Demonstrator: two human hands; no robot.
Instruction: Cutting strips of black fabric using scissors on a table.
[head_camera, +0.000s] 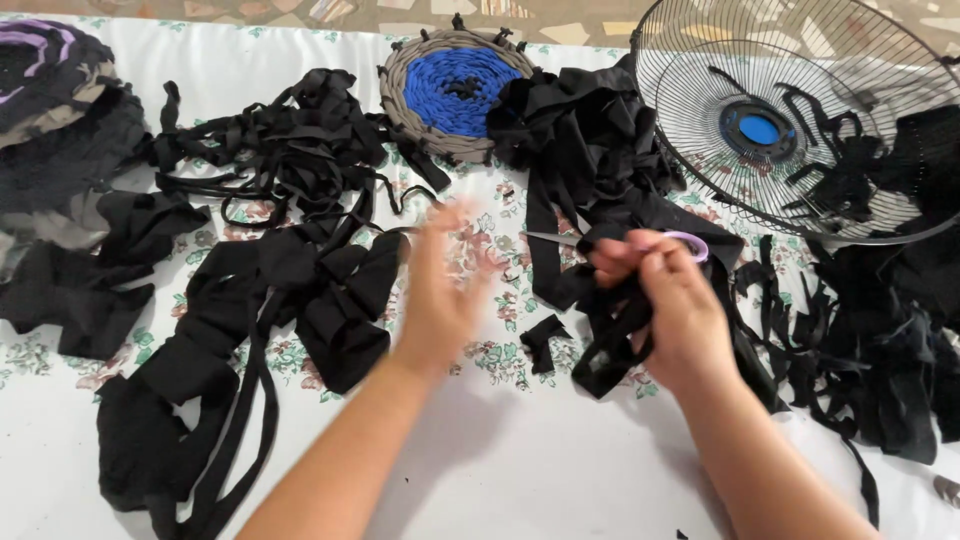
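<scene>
Fingers of our right hand (668, 300) were closed around scissors (610, 240) and a black strip (610, 340) above the cloth (500, 460). Our left hand (440, 290), blurred, spread open, held nothing. Beyond lay a blue mat (455, 90) and fan grille (800, 110).

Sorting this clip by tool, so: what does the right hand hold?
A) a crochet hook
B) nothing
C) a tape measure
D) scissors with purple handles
D: the right hand grips scissors, purple handle loop at the fingers, blades pointing left, with black fabric strips hanging below.
</scene>
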